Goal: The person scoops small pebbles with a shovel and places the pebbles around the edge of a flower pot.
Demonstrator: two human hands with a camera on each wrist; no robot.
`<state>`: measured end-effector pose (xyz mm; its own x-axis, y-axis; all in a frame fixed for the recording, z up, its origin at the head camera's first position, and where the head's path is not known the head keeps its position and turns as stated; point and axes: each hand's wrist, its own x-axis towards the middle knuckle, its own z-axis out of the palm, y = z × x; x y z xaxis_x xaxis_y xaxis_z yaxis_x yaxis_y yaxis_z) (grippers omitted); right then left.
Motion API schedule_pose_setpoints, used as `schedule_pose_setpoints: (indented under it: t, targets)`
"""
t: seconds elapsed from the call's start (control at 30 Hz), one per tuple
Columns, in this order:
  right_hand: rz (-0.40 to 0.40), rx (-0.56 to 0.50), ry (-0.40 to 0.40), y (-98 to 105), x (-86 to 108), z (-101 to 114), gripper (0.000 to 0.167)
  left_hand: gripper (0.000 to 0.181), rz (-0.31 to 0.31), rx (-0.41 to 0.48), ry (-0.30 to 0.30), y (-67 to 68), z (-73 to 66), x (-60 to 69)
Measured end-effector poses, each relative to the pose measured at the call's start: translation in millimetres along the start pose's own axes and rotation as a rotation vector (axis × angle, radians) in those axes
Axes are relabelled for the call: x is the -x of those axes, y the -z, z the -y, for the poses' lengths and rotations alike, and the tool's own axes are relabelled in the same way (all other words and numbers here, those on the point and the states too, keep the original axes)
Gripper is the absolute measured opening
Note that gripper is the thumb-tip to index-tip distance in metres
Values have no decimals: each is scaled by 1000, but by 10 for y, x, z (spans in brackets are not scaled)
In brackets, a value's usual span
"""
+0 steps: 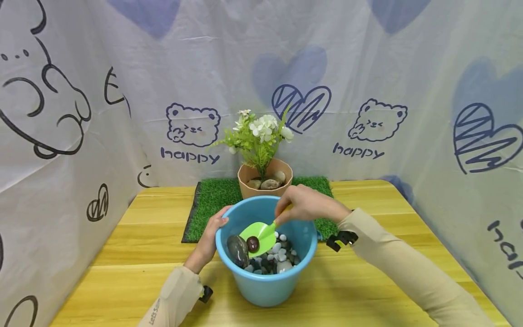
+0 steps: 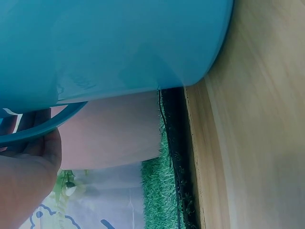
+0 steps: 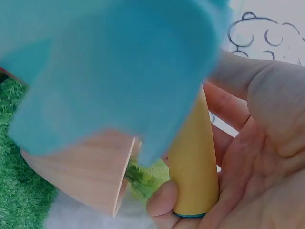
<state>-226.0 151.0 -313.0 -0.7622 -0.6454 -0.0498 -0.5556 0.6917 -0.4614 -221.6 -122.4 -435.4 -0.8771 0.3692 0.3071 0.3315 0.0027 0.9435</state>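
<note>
A light blue bucket stands upright on the wooden table, with many grey, white and dark pebbles inside. My left hand grips its left rim, thumb over the edge; in the left wrist view the fingers are around a blue band at the bucket's side. From above, my right hand holds a small shovel with a green blade and a yellow handle. On the blade, down in the bucket, lies a shiny brown stone. A large dark stone lies beside it, against the bucket's left wall.
Behind the bucket, a peach flowerpot with white flowers and several stones stands on a green turf mat. The wooden table reaches out on both sides. Printed white curtains hang at the back and sides.
</note>
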Motion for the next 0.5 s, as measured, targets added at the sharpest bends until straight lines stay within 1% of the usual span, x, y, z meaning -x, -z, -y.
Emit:
schedule_pose_setpoints:
  t: [0.27,0.5]
  targets:
    - [-28,-39,-24,124,91,-135,6,56,-9,-12,7,4,13,1]
    - [-25,-31,-6,200,165,-196,9,56,9,-2,15,2,-16,6]
